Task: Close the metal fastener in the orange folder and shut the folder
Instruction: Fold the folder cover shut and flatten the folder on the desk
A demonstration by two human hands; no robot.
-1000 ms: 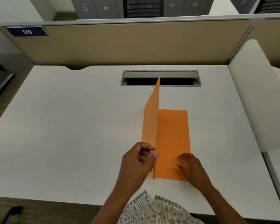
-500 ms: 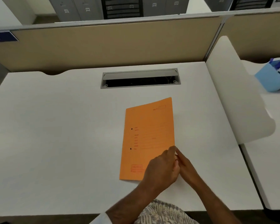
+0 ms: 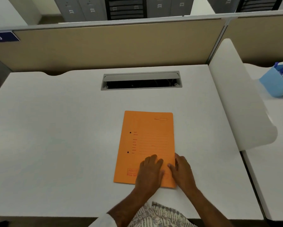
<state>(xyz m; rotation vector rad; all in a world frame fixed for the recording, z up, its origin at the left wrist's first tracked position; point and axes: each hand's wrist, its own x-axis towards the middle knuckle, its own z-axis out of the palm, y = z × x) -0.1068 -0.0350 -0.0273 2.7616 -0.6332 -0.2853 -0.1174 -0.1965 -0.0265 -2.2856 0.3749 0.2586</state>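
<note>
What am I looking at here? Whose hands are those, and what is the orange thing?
This picture comes from a camera worn on a person's head, looking down at their own two hands. There is no robot. The orange folder lies shut and flat on a white desk. The left hand presses flat on its cover, and the right hand rests at its right edge. Neither hand grips anything. Off to the right stands a blue pen holder.
</note>
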